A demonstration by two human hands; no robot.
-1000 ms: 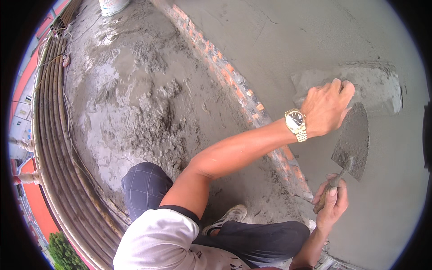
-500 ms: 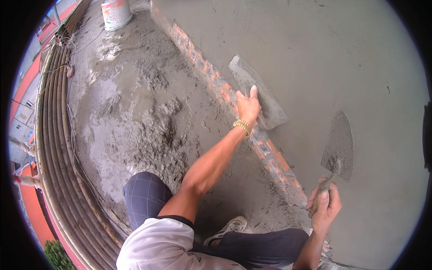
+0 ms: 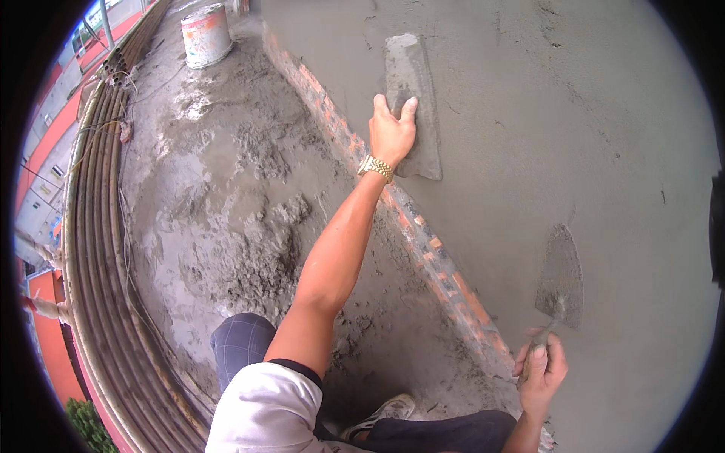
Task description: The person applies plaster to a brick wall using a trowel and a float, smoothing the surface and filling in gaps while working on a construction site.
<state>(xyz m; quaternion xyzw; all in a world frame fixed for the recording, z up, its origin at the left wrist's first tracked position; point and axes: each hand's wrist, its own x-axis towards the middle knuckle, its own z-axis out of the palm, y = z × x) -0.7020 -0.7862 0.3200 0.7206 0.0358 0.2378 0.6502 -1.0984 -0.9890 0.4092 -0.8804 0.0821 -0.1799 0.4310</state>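
My left hand (image 3: 392,134), with a gold watch (image 3: 375,167) at the wrist, grips a long plastering float (image 3: 420,98) by its handle. The float's blade lies against the smooth grey mortar surface (image 3: 513,113), just past a narrow edge of exposed brick (image 3: 442,260). At the lower right, my right hand (image 3: 542,374) is closed around the handle of a pointed trowel (image 3: 560,279). The trowel's mortar-smeared blade points away from me, over the grey surface. Whether it touches that surface I cannot tell.
Lumpy wet mortar (image 3: 257,249) covers the ground left of the brick edge. A paint-stained white bucket (image 3: 206,36) stands at the far left. Long metal pipes (image 3: 98,264) run along the left side, with a thin wire beside them. My shoe (image 3: 389,411) is below.
My left hand has pushed the float farther away and slightly left, and the float has turned more upright in view. My right hand and the trowel have shifted slightly down.
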